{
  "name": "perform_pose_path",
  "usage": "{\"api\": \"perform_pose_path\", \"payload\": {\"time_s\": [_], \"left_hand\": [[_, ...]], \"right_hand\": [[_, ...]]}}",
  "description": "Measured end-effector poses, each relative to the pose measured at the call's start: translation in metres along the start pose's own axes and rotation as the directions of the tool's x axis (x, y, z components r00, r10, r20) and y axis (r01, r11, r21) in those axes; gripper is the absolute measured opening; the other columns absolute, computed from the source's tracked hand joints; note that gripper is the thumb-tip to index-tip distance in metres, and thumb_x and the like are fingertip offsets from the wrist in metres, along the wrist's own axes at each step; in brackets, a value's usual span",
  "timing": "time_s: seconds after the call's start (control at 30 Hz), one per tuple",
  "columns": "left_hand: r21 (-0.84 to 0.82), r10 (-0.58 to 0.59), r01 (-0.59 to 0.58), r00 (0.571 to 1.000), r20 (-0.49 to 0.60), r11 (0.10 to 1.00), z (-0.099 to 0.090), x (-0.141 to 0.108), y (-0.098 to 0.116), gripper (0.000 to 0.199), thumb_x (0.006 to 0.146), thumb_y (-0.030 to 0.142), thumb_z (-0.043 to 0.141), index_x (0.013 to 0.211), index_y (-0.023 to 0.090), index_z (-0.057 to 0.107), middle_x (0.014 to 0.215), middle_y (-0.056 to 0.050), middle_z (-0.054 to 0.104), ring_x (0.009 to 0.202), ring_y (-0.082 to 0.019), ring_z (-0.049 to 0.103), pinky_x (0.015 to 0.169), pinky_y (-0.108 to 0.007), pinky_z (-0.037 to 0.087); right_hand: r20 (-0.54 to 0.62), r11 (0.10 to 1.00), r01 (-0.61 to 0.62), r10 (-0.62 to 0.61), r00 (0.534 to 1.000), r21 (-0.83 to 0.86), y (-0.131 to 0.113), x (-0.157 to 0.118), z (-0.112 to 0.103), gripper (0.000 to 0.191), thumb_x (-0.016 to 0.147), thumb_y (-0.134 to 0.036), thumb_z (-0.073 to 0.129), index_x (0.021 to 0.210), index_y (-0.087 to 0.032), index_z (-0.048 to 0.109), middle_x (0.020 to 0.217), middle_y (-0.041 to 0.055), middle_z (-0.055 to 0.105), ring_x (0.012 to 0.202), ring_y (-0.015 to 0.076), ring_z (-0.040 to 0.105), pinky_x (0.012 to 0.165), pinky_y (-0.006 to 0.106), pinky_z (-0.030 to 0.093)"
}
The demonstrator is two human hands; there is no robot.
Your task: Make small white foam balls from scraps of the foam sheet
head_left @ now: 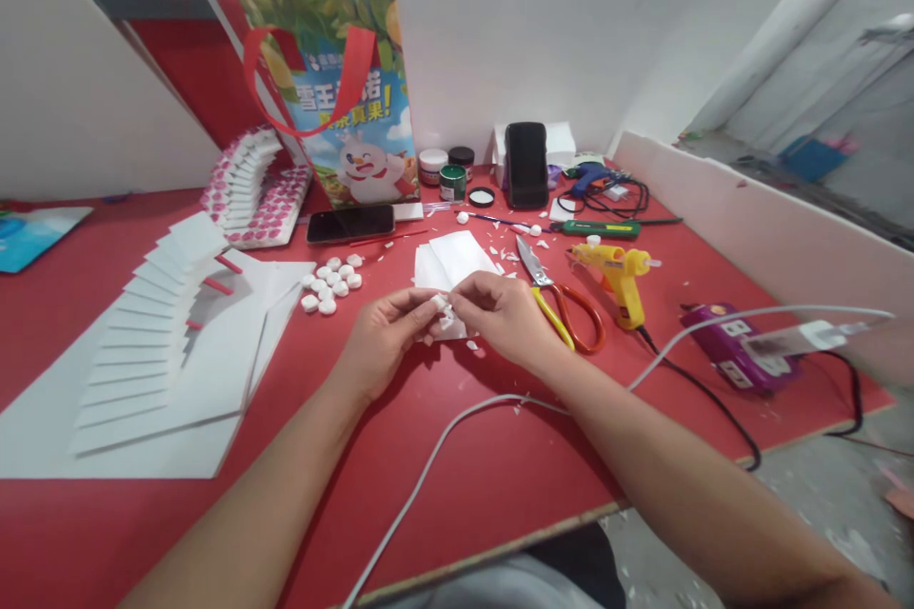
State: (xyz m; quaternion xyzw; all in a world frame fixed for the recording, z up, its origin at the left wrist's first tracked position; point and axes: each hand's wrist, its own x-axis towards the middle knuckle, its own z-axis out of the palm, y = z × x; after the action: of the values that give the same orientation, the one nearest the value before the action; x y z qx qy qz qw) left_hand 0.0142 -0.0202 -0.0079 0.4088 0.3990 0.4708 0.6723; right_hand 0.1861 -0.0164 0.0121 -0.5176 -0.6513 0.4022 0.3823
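My left hand (386, 335) and my right hand (504, 316) meet over the red table (457, 457), both pinching one small white foam piece (443, 307) between their fingertips. Just behind the hands lie white foam sheets (457, 259). A cluster of small white foam rounds (332, 284) sits to the left of my left hand. Scissors with yellow and red handles (564, 309) lie right beside my right hand, blades pointing away from me.
A yellow glue gun (620, 274) stands right of the scissors, and a purple power strip (728, 357) lies near the right edge. A white foam stair model (157, 333) fills the left. A printed bag (335, 95), two phones, paint jars and a white cable (443, 438) are also here.
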Motion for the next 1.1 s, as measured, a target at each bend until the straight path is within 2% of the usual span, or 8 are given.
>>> {"api": "perform_pose_path", "payload": {"time_s": [0.33,0.53,0.67,0.77,0.83,0.93,1.0,1.1], "left_hand": [[0.040,-0.010,0.009,1.000,0.028,0.999,-0.001,-0.001,-0.001,0.024,0.074,0.031,0.083,0.091,0.016,0.077,0.074,-0.002,0.071,0.061,-0.009,0.060,0.058,-0.019,0.049],[-0.010,-0.029,0.029,0.999,0.033,1.000,0.000,-0.001,-0.001,0.024,0.072,0.029,0.085,0.089,0.016,0.076,0.071,-0.001,0.070,0.059,-0.009,0.060,0.054,-0.019,0.050],[-0.047,-0.053,0.053,0.998,0.016,0.997,0.000,0.000,-0.001,0.026,0.069,0.029,0.086,0.087,0.014,0.074,0.072,-0.002,0.070,0.059,-0.008,0.061,0.055,-0.018,0.051],[-0.097,-0.071,0.070,0.997,-0.011,0.993,0.000,0.000,0.000,0.029,0.066,0.029,0.089,0.086,0.013,0.073,0.074,-0.002,0.072,0.061,-0.009,0.064,0.061,-0.020,0.055],[-0.140,-0.082,0.077,0.996,-0.033,0.987,0.000,0.000,0.001,0.033,0.063,0.029,0.091,0.085,0.013,0.072,0.074,-0.003,0.073,0.065,-0.012,0.068,0.067,-0.024,0.059],[-0.186,-0.104,0.092,0.993,-0.053,0.978,0.001,-0.001,0.005,0.038,0.059,0.028,0.093,0.085,0.013,0.070,0.079,-0.005,0.076,0.068,-0.015,0.071,0.070,-0.028,0.061],[-0.196,-0.110,0.099,0.993,-0.050,0.976,0.001,-0.001,0.006,0.038,0.059,0.026,0.093,0.085,0.012,0.070,0.082,-0.006,0.077,0.066,-0.014,0.071,0.068,-0.026,0.061],[-0.203,-0.111,0.100,0.993,-0.044,0.974,0.001,0.000,0.007,0.036,0.060,0.025,0.092,0.085,0.011,0.070,0.082,-0.007,0.077,0.062,-0.012,0.070,0.064,-0.025,0.060]], "right_hand": [[0.000,1.000,-0.008,0.008,1.000,-0.003,-0.003,-0.003,0.000,0.014,0.082,-0.030,0.060,0.078,-0.017,0.063,0.066,-0.0019,0.062,0.050,0.0087,0.055,0.046,0.020,0.040],[0.087,0.982,-0.117,0.105,0.991,0.147,0.000,0.001,0.000,0.010,0.081,-0.024,0.055,0.078,-0.017,0.061,0.063,-0.0034,0.060,0.046,0.0093,0.053,0.045,0.021,0.041],[0.058,0.984,-0.061,0.071,0.996,-0.165,-0.016,-0.002,-0.017,0.015,0.086,-0.026,0.052,0.078,-0.017,0.060,0.063,-0.0008,0.061,0.051,0.0107,0.054,0.051,0.023,0.038],[-0.032,0.869,-0.008,-0.009,0.999,-0.494,-0.040,-0.021,-0.048,0.029,0.089,-0.028,0.051,0.061,-0.019,0.049,0.057,0.0008,0.053,0.054,0.0125,0.043,0.055,0.028,0.027],[-0.136,0.590,-0.109,-0.002,0.991,-0.800,-0.050,-0.041,-0.073,0.038,0.090,-0.034,0.049,0.056,-0.020,0.042,0.053,0.0011,0.047,0.051,0.0136,0.036,0.054,0.030,0.020],[-0.315,0.318,-0.319,0.064,0.947,-0.893,-0.043,-0.067,-0.106,0.044,0.092,-0.044,0.048,0.055,-0.022,0.043,0.056,0.0043,0.050,0.051,0.0172,0.042,0.056,0.031,0.021],[-0.364,0.271,-0.369,0.072,0.929,-0.889,-0.024,-0.072,-0.121,0.043,0.092,-0.049,0.047,0.058,-0.022,0.045,0.066,0.0088,0.056,0.057,0.0209,0.050,0.057,0.032,0.027],[-0.399,0.359,-0.410,0.107,0.911,-0.839,0.008,-0.061,-0.132,0.038,0.089,-0.048,0.054,0.060,-0.023,0.049,0.070,0.0118,0.060,0.064,0.0227,0.054,0.059,0.034,0.033]]}}
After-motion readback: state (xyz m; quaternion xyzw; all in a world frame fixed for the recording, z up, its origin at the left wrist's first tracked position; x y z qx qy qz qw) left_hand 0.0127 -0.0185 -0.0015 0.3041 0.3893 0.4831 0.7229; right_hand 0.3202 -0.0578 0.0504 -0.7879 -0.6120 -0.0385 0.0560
